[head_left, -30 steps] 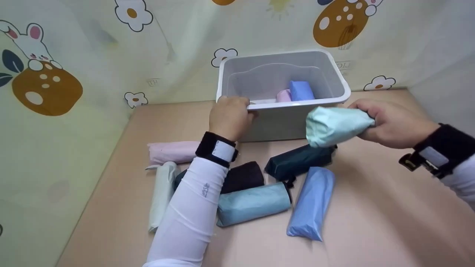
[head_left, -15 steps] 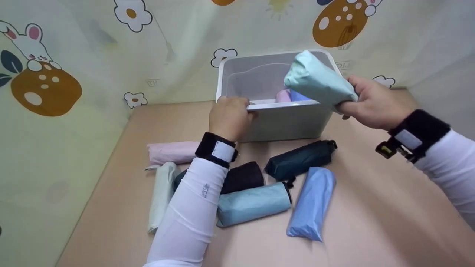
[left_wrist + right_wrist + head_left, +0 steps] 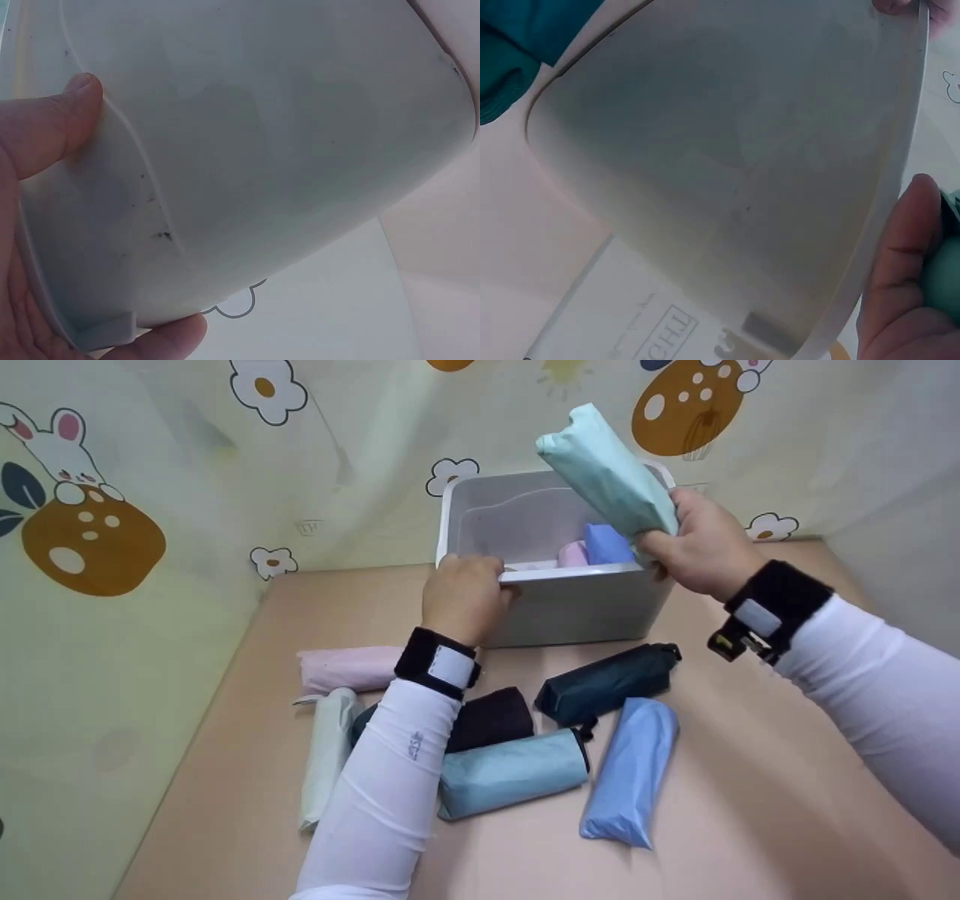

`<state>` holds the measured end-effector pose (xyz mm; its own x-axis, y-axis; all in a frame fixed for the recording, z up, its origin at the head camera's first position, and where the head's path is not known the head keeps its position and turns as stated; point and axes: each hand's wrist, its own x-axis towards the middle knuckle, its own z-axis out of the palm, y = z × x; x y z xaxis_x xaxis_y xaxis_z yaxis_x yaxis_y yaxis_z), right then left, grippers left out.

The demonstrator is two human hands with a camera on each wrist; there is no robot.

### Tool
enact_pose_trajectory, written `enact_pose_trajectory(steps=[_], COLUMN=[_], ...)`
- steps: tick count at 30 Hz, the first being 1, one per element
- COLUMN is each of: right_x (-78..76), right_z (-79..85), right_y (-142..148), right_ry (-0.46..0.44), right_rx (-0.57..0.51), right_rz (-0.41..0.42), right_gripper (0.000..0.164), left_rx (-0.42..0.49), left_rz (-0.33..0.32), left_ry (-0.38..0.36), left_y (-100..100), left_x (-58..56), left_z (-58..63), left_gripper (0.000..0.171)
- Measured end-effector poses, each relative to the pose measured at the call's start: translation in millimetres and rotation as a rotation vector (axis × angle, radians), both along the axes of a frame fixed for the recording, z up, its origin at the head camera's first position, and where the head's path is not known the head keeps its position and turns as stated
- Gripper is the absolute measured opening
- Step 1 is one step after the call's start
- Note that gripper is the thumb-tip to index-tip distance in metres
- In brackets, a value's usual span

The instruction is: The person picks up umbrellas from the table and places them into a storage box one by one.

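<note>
My right hand (image 3: 701, 540) grips a mint-green folded umbrella (image 3: 611, 472) by one end, its other end tilted up and to the left over the bin's right part. In the right wrist view only a bit of the green umbrella (image 3: 943, 281) shows beside the thumb. The front rim of a grey plastic bin (image 3: 577, 607) is held by my left hand (image 3: 465, 596); its thumb (image 3: 64, 124) presses the outer wall in the left wrist view. Inside the bin lie a blue umbrella (image 3: 607, 544) and a pink rolled item (image 3: 573, 554).
On the table (image 3: 750, 810) lie a pink umbrella (image 3: 349, 667), a pale green one (image 3: 328, 757), a black one (image 3: 495, 718), a teal one (image 3: 514, 772), a dark green one (image 3: 607, 682) and a blue one (image 3: 630, 772). A patterned cloth (image 3: 360, 495) hangs behind.
My right hand has carried the mint-green umbrella up and left, from in front of the bin's right corner to above its opening, tipping it more upright. The left hand stays on the rim.
</note>
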<state>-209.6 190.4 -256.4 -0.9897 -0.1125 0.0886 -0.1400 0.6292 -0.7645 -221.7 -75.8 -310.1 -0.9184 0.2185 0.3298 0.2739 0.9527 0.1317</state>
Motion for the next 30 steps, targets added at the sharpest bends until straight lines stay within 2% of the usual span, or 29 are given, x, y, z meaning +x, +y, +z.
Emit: enact_pose_trajectory(steps=[9,18,25,30], right_x=[-18.5,-33.5,-40.6,-42.5], right_z=[4.6,-3.0,-4.5,-6.8], right_y=[-16.2,-25.4,-26.3,-26.2], right_ry=[-0.038,-0.073,-0.094,-0.055], right_rx=[0.032,0.048,0.102,0.177], right_rz=[-0.093,-0.165,-0.192,-0.197], right_gripper=[0.043,0.038,0.037,0.035], left_rx=[-0.004,-0.009,-0.011,-0.007], left_rz=[-0.006,-0.001,0.003,-0.005], left_ry=[0.014,0.0,-0.011,-0.011], left_y=[-0.3,0.5,0.1,-0.9], left_x=[-0.5,-0.2,-0.2,0.0], left_z=[-1.0,-0.2,-0.2,0.0], left_gripper=[0.029,0.032,0.032,0.031])
